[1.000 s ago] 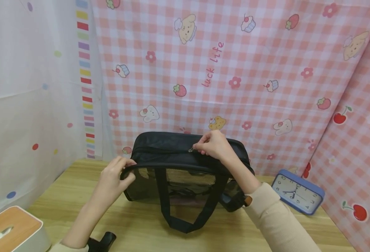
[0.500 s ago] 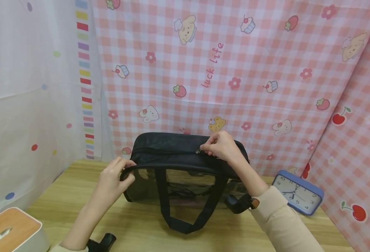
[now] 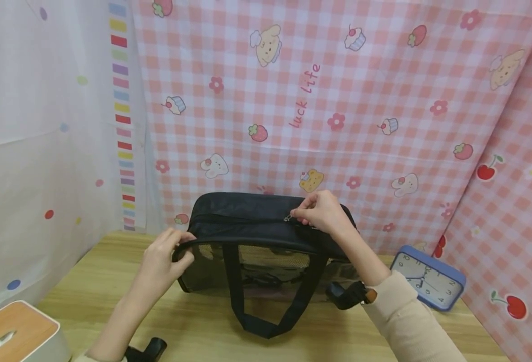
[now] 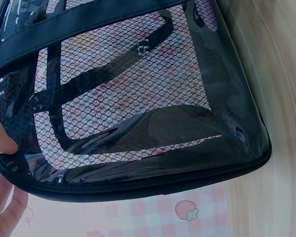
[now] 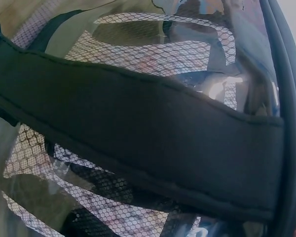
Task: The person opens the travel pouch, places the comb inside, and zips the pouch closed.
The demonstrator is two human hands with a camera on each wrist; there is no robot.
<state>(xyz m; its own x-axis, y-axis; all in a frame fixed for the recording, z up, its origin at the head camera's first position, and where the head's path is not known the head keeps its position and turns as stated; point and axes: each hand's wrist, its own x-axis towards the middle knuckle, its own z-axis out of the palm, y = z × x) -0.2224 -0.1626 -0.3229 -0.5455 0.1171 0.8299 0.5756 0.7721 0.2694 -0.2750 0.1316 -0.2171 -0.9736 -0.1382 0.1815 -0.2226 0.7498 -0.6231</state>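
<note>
A black bag [image 3: 252, 203] with a clear front panel and mesh behind it stands on the wooden table. Its strap handle [image 3: 266, 327] hangs down in front. My left hand [image 3: 164, 256] grips the bag's upper left corner, the thumb in front of the edge; in the left wrist view the fingertips [image 4: 5, 143] pinch the dark piping. Along the top, my right hand [image 3: 320, 211] pinches a small metal zipper pull [image 3: 287, 217]. The zipper left of the pull shows as a dark line. In the right wrist view only the bag's clear side and the handle strap [image 5: 138, 128] appear; the hand is out of sight.
A blue-framed clock [image 3: 429, 276] leans at the right of the table. At the front left sits a white tissue box [image 3: 21, 332] with a wooden lid. A pink checked curtain [image 3: 248, 100] hangs close behind the bag.
My right hand has drawn the zipper pull a short way to the right along the bag's top, mostly in the first half second. The left hand stays at the corner.
</note>
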